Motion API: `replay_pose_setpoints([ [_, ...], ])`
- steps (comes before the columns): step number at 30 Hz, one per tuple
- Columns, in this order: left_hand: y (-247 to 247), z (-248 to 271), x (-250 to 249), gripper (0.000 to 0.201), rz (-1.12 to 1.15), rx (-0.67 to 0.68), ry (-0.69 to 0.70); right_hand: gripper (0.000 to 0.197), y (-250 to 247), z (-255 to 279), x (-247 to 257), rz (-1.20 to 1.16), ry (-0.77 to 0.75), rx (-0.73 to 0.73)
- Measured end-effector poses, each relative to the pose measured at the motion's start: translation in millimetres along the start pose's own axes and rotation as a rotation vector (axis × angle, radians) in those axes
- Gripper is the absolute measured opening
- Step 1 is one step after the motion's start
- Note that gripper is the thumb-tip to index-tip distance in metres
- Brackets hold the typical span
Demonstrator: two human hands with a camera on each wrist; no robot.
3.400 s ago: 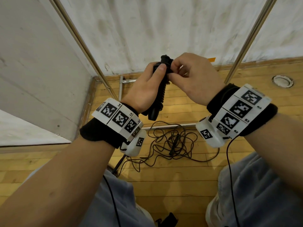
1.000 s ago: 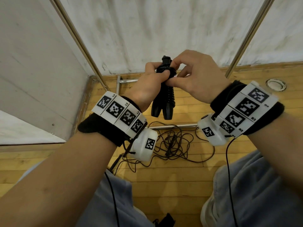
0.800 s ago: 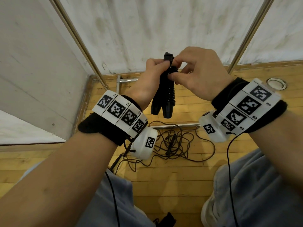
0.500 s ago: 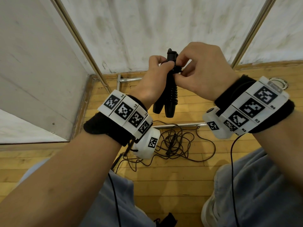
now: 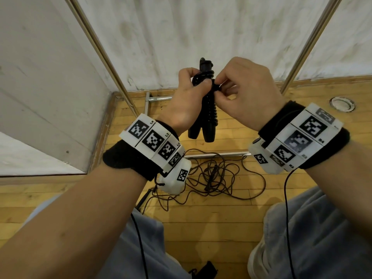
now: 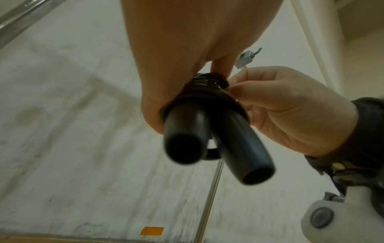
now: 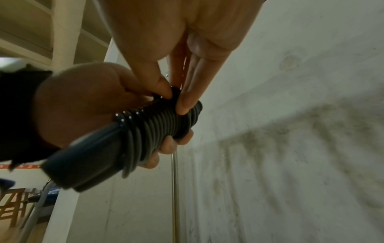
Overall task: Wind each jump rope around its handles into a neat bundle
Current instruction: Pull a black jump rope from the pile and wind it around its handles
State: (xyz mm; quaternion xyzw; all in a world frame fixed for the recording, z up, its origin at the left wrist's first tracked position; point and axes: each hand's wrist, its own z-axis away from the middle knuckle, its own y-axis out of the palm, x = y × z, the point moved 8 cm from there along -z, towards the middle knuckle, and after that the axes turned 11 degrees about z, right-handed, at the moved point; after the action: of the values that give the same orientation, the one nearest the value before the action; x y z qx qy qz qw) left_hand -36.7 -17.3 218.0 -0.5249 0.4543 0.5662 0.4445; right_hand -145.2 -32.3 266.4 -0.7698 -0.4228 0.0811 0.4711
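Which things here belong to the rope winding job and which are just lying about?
Job:
wound black rope
two black handles
left hand
right hand
loose rope on the floor

Lying about:
metal poles
round floor fitting

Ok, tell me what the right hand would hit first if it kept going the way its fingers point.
The right hand points left at the wound jump rope, which its fingertips already pinch. Just past that is the left hand gripping the bundle; depth is hard to judge.
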Motion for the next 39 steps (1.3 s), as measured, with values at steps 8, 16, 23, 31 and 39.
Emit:
replay_pose_setpoints([
  [8,-2,2,-12,0.024,-0.159,0.016,0.220,0.008,13,-6,-24,-0.413,0.282,0.038],
  [16,-8,0,-18,0.062,-0.458,0.004,0.371,0.020,50,12,-39,-1.043,0.739,0.158],
  [23,-5,-2,-27,0.053,-0.455,-0.070,0.405,0.020,47,6,-49,-0.825,0.788,0.062],
  [31,-23,3,-35,0.046,-0.377,-0.189,0.412,0.022,40,-3,-26,-1.028,0.711,0.070],
  [39,-23,8,-35,0.033,-0.277,-0.184,0.377,0.018,47,-2,-46,-1.069,0.899,0.023],
])
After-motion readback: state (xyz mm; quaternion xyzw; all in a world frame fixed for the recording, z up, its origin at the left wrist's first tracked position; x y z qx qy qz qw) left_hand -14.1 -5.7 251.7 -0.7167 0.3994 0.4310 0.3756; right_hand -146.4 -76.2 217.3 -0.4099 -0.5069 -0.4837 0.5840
